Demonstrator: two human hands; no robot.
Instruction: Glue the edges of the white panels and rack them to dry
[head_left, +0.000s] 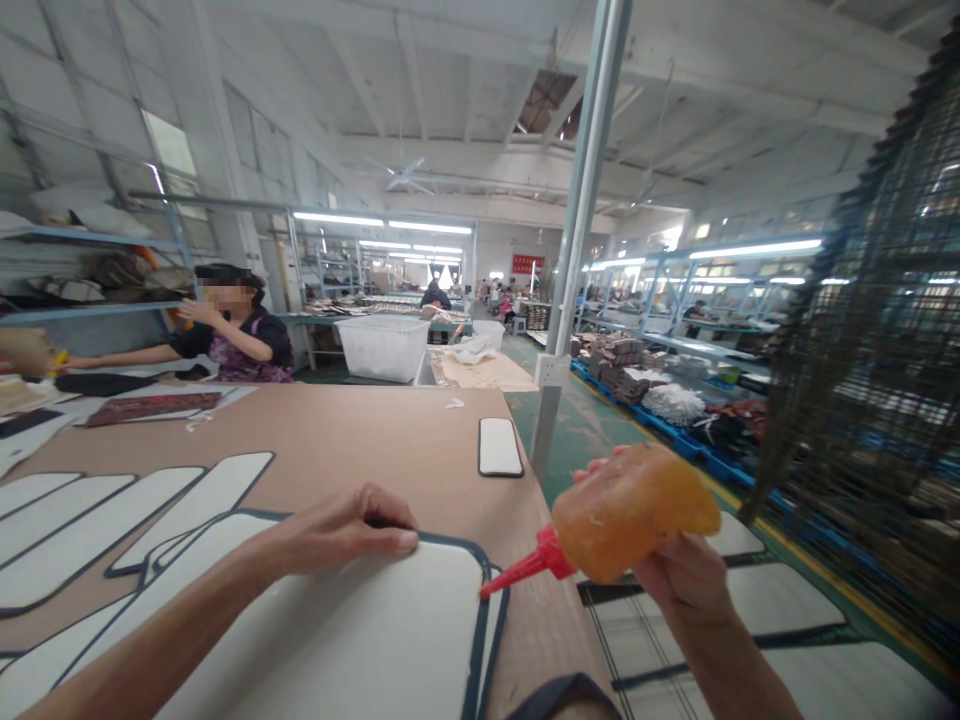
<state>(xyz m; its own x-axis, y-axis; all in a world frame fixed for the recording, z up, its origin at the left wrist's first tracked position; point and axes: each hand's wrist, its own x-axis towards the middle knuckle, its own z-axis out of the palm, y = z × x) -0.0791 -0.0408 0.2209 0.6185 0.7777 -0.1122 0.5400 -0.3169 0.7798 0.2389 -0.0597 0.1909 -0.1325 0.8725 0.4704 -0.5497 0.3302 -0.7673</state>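
My left hand [360,525] grips the far edge of a large white panel with a dark border [352,630], thumb on top and fingers curled over the rim. Around a squeeze bottle of amber liquid [630,510] my right hand [686,575] is closed. The bottle lies tilted, and its red nozzle [525,570] points down to the left. The nozzle tip touches or hovers just over the panel's right border; which one I cannot tell. Another dark-edged piece shows under that right side.
More white panels [67,530] lie on the brown table [360,430] at left. A small white panel [499,447] sits near the right edge, by a metal post [562,300]. Further panels [787,600] rest lower right. A co-worker [244,330] is across the table.
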